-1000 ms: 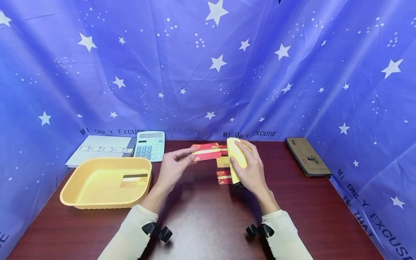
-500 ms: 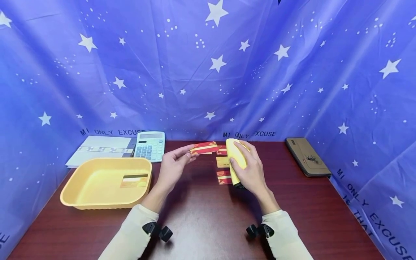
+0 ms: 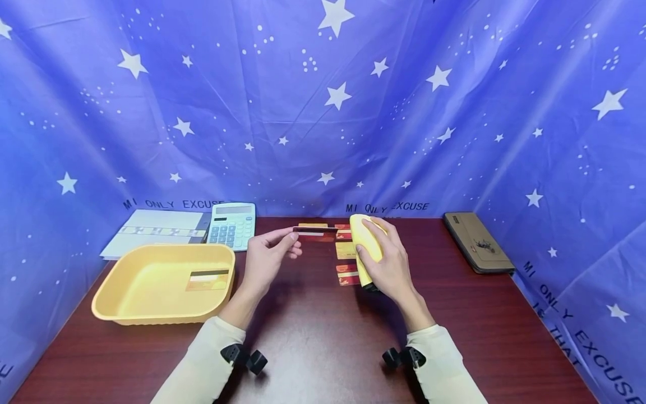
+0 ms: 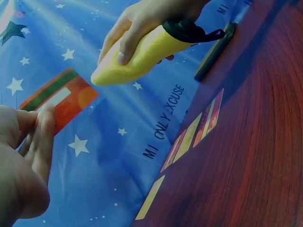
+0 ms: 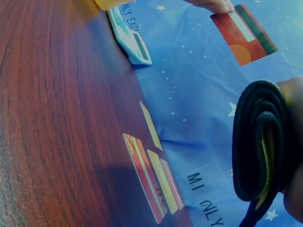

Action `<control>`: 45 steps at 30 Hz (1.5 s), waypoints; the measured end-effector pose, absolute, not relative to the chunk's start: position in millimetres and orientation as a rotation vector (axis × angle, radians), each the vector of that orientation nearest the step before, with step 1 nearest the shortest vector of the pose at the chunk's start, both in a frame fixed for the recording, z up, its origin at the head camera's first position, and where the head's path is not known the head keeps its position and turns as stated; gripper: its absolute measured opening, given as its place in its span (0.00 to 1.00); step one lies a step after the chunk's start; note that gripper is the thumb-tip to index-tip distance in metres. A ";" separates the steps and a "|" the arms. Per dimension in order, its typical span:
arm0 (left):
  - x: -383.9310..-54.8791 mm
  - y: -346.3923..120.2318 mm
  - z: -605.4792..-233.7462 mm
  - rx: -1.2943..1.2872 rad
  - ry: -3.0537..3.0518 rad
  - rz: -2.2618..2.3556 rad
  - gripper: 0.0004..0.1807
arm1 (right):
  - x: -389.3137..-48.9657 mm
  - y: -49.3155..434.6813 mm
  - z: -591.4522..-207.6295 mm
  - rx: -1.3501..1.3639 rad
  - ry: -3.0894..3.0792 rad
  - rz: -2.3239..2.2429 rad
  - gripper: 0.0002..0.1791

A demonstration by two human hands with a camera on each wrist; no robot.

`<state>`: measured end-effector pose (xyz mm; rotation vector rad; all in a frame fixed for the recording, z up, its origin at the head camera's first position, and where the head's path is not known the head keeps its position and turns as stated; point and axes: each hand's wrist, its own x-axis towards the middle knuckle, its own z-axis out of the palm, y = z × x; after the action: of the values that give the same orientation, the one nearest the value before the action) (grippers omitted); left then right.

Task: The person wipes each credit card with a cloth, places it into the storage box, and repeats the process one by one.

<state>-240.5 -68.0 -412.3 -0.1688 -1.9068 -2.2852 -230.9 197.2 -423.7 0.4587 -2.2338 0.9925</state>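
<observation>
Perhaps midway: tray (image 3: 146, 286) holds one card (image 3: 208, 283), loose cards (image 3: 345, 251) remain — left hand (image 3: 267, 255) pinches a red card (image 4: 75, 101), right hand (image 3: 391, 255) grips a yellow object (image 3: 364, 241)

Your tub (image 3: 108, 306) sits left on the table (image 3: 313, 359), one card (image 3: 207, 281) inside at right. Behind it, left to right, are the folder (image 3: 153, 227) and calculator (image 3: 232, 227). Three cards (image 3: 345, 251) lie far in the middle, left of your right hand (image 3: 391, 258), which holds the bundle (image 3: 365, 247). Your left hand (image 3: 267, 258) holds another card (image 4: 75, 104). The case (image 3: 478, 244) is far right.
</observation>
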 end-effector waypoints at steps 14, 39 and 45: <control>-240.5 -69.2 -413.2 -0.142 -2.051 -2.075 0.11 | -229.9 195.3 -423.6 0.475 -2.235 1.000 0.32; -244.3 -66.9 -419.9 -0.299 -1.936 -2.328 0.26 | -228.6 190.9 -423.9 0.478 -2.250 1.018 0.33; -243.4 -64.7 -422.0 -0.305 -1.951 -2.321 0.26 | -227.5 188.9 -425.3 0.501 -2.257 1.010 0.33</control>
<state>-243.4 -64.7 -422.0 -0.3050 -1.9513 -2.3210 -227.5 188.9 -425.3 0.5011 -2.2568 1.0099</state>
